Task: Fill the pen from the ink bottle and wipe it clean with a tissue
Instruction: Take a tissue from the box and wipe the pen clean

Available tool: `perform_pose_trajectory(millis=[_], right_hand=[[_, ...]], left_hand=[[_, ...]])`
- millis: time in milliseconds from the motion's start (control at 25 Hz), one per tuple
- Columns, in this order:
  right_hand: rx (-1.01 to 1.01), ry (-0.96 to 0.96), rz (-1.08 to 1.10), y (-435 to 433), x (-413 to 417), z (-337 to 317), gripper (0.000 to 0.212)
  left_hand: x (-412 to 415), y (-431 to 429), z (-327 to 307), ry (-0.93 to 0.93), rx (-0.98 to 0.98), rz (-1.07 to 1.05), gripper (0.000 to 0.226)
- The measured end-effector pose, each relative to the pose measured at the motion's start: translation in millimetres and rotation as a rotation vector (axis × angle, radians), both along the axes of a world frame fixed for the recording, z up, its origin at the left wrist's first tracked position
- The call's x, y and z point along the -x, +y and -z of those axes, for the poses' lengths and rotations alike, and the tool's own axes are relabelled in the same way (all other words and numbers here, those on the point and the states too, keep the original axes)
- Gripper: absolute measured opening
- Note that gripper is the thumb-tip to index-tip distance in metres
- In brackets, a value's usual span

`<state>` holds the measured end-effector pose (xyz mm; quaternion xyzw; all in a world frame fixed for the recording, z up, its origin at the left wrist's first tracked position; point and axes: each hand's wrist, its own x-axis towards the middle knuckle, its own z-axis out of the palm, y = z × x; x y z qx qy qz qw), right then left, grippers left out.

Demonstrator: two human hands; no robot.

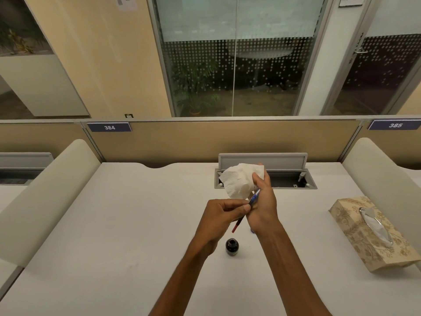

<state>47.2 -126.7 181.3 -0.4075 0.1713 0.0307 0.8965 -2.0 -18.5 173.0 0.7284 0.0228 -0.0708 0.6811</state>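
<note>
My left hand (224, 213) pinches a slim pen (246, 208) near its middle; the pen has a blue upper part and a red lower end pointing down toward me. Its upper tip disappears into a crumpled white tissue (239, 180) gripped by my right hand (264, 201). Both hands hover above the white desk (136, 224). A small dark ink bottle (232, 246) stands open on the desk just below the hands, between my forearms. Something small and blue (252, 230) shows on the desk behind my right wrist, mostly hidden.
A patterned tissue box (369, 233) lies at the right edge of the desk. An open cable tray (293, 179) with a raised lid sits at the back. Curved white dividers (45, 197) flank the desk on both sides, and a beige partition runs behind.
</note>
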Motion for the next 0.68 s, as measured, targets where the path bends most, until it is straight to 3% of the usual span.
perform_pose_trajectory(millis=[160, 400, 680], right_hand=[[-0.021, -0.024, 0.04, -3.0, -6.1, -3.7, 0.044], [0.058, -0.059, 0.124, 4.7, -12.3, -12.2, 0.023], [0.382, -0.129, 0.139, 9.3, -12.2, -5.6, 0.017]], left_hand=[[-3.3, 6.1, 2.7, 0.035, 0.053, -0.052, 0.024], [-7.2, 10.4, 3.1, 0.022, 0.169, -0.037, 0.021], [-10.3, 11.6, 3.8, 0.061, 0.113, 0.031, 0.015]])
